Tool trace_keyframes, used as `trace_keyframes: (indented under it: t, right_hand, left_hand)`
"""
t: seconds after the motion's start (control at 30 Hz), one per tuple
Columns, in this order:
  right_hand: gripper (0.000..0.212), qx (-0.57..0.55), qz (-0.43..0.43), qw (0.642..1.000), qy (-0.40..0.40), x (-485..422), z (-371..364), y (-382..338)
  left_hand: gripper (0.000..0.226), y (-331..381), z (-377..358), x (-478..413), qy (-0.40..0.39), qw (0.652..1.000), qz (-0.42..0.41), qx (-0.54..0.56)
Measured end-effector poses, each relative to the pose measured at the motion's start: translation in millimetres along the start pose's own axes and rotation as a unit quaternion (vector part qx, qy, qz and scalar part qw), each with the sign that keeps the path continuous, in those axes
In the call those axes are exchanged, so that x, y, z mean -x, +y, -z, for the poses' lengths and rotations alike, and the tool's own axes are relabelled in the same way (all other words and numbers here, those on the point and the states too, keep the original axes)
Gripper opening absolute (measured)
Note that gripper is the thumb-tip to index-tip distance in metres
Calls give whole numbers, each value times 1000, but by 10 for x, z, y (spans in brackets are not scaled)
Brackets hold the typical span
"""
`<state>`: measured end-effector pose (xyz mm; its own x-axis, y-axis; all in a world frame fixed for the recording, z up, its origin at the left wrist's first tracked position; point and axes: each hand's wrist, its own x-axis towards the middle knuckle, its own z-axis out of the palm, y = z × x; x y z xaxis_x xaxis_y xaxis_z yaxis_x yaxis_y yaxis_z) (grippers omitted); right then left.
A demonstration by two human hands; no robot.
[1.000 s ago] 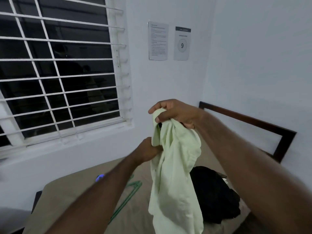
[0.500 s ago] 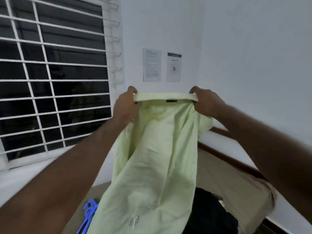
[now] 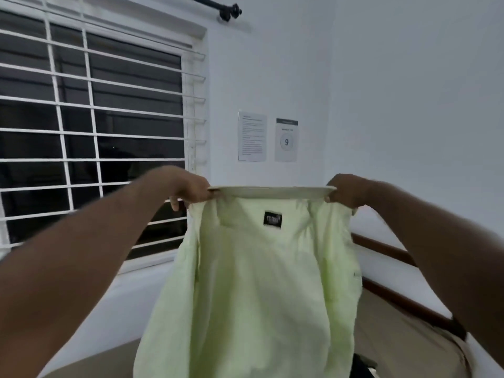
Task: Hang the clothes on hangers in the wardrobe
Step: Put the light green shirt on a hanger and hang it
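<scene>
L hand (image 3: 191, 190) & R hand (image 3: 344, 190) each pinch a collar end of the pale green shirt (image 3: 253, 282), stretched taut above the bed (image 3: 409, 347), prob. to open it for a hanger.

Tan-sheeted bed (image 3: 403, 339), dark wood headboard (image 3: 381, 245) along right wall, black garment (image 3: 363, 367) lying on it, near right, mostly hidden.

One green shirt (image 3: 259, 282), two hands (image 3: 188, 186) (image 3: 346, 190), two wall notices (image 3: 252, 136) (image 3: 286, 140), one barred window (image 3: 92, 132).
</scene>
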<state>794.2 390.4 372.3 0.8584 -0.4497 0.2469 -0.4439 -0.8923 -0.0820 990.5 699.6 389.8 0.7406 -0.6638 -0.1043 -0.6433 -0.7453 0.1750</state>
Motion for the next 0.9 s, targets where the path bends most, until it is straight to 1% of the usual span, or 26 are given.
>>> trace_keyframes:
  t: [0.07,0.1,0.13,0.17,0.2,0.23,0.3,0.33,0.4,0.43,0.47,0.5,0.53,0.57,0.6,0.63,0.67,0.7,0.73,0.77,0.8,0.83,0.87,0.9]
  right_hand:
    - [30,-37,6,999,23,5,-48,-87]
    - [28,-78,0,996,35,3,-59,-128]
    - [26,-146,-13,988,41,2,-67,-164]
    - [26,-234,-28,971,36,5,-78,-198]
    - [28,-318,-44,947,27,16,-96,-245]
    - [30,-382,-64,922,23,9,-117,-287]
    - [24,-451,-95,887,33,-18,-173,-355]
    - [22,-454,-101,885,41,-39,-192,-375]
    - [18,-426,-90,898,61,-97,-184,-379]
    - [15,-424,-86,897,90,-118,-154,-366]
    - [12,-443,-82,882,136,-120,-101,-356]
    - [9,-487,-72,851,186,-140,-46,-307]
    - [7,-535,-55,815,215,-125,-5,-276]
    - [9,-550,-33,805,217,-109,-8,-244]
    - [11,-508,-15,840,193,-70,-40,-228]
    - [12,-381,-11,911,159,-79,-129,-180]
    - [14,-242,-17,962,127,-74,-228,-139]
    - [15,-123,-17,986,111,-106,-308,-105]
    - [15,-60,-10,993,104,-109,-346,-100]
    - [11,-36,7,993,115,-98,-342,-111]
    - [7,-37,18,988,152,-71,-305,-152]
    - [11,-54,10,977,206,-66,-242,-174]
    - [17,-103,-9,961,257,-46,-191,-201]
    - [19,-174,-35,945,275,-26,-166,-217]
  left_hand:
    - [59,-90,-74,-35,2,1000,0,20]
    - [55,-129,-98,-46,20,999,-3,39]
    - [51,-157,-116,-65,53,997,-3,55]
    - [46,-156,-137,-61,93,993,0,66]
    - [41,-143,-159,-61,132,989,3,73]
    - [36,-124,-184,-53,154,984,11,83]
    - [31,-69,-250,-64,143,981,30,130]
    - [29,-44,-273,-68,130,975,37,175]
    - [28,11,-254,-73,150,945,36,289]
    - [27,29,-209,-79,180,919,30,348]
    - [27,37,-152,-87,214,890,16,402]
    - [27,43,-92,-86,240,865,-5,441]
    - [26,45,-52,-101,247,857,-27,452]
    - [23,54,-48,-99,232,870,-41,433]
    - [20,50,-88,-108,202,898,-39,390]
    - [20,38,-170,-111,170,928,-22,330]
    - [20,10,-251,-131,154,952,3,266]
    - [20,-18,-306,-155,155,965,24,211]
    - [20,-49,-338,-183,181,969,32,167]
    - [19,-78,-333,-195,221,966,32,129]
    - [17,-104,-299,-201,272,957,27,95]
    - [15,-113,-250,-183,323,944,19,72]
    - [13,-104,-210,-168,369,926,5,76]
    - [12,-100,-171,-149,393,912,-12,116]
